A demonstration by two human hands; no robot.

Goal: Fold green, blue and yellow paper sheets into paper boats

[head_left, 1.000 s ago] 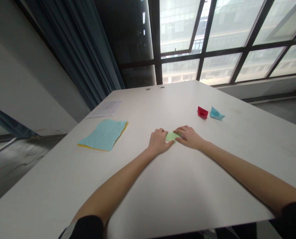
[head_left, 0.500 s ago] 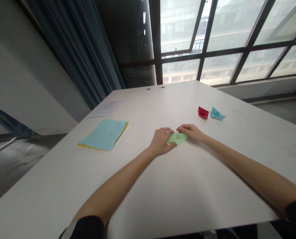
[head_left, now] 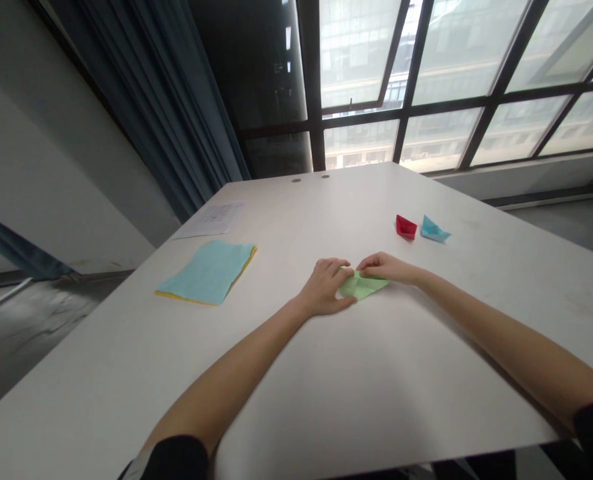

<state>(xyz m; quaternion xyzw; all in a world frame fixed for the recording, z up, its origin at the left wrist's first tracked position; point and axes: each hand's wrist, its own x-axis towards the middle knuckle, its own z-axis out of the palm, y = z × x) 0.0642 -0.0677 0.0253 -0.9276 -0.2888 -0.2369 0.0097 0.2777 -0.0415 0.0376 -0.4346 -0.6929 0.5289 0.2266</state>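
A folded piece of light green paper (head_left: 362, 287) lies low on the white table between my two hands. My left hand (head_left: 326, 287) grips its left side, thumb along the near edge and fingers on the far edge. With fingertips pinched together, my right hand (head_left: 384, 268) holds the paper's far edge near its middle. Part of the paper is covered by the fingers. Beyond my right hand sit a red folded paper boat (head_left: 406, 227) and a light blue paper boat (head_left: 434, 230), side by side and touched by neither hand.
To the left, a stack of light blue and yellow paper sheets (head_left: 209, 272) rests on the table (head_left: 296, 387). Behind it lies a white printed sheet (head_left: 211, 220). A blue curtain (head_left: 161, 100) and windows (head_left: 361, 140) stand past the table's far edge.
The green paper has turned slightly and shows more of its right side. My right hand has shifted its fingers to the paper's far edge, closer to my left fingers.
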